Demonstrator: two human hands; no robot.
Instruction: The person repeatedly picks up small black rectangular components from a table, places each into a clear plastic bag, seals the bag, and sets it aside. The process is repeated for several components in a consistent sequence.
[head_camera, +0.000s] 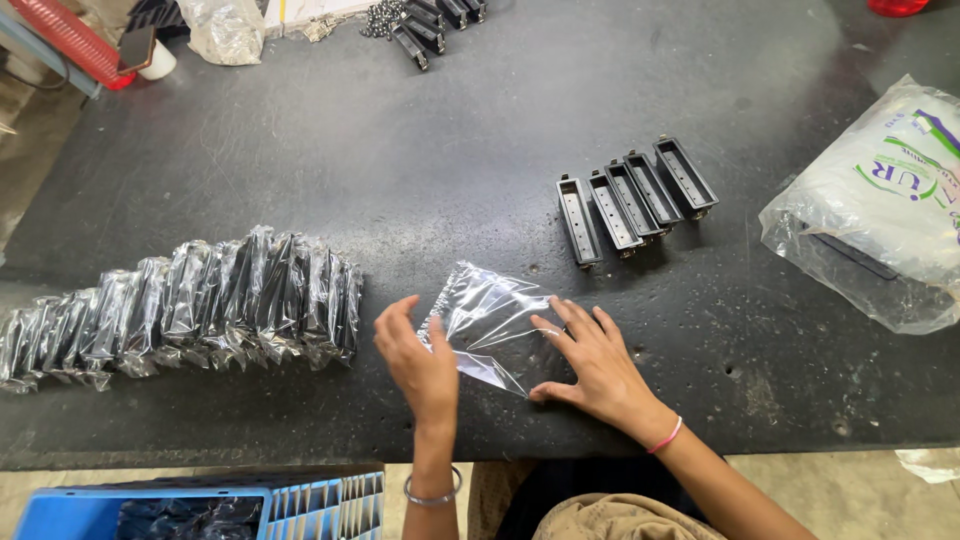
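A small clear plastic bag (488, 318) lies flat on the dark table (400, 160) in front of me. My left hand (415, 358) pinches its left edge between thumb and fingers. My right hand (590, 362) presses flat on its right side, fingers spread. The bag looks empty. Several black rectangular plastic parts (630, 198) lie in a row just beyond the bag, to the right. A long row of the same parts wrapped in clear bags (190, 305) stretches to the left of my left hand.
A large clear sack with white contents (880, 215) sits at the right. More black parts (430, 25) and a plastic bag (222, 28) lie at the far edge. A blue crate (200, 505) stands below the table's near edge, a red object (70, 35) at top left.
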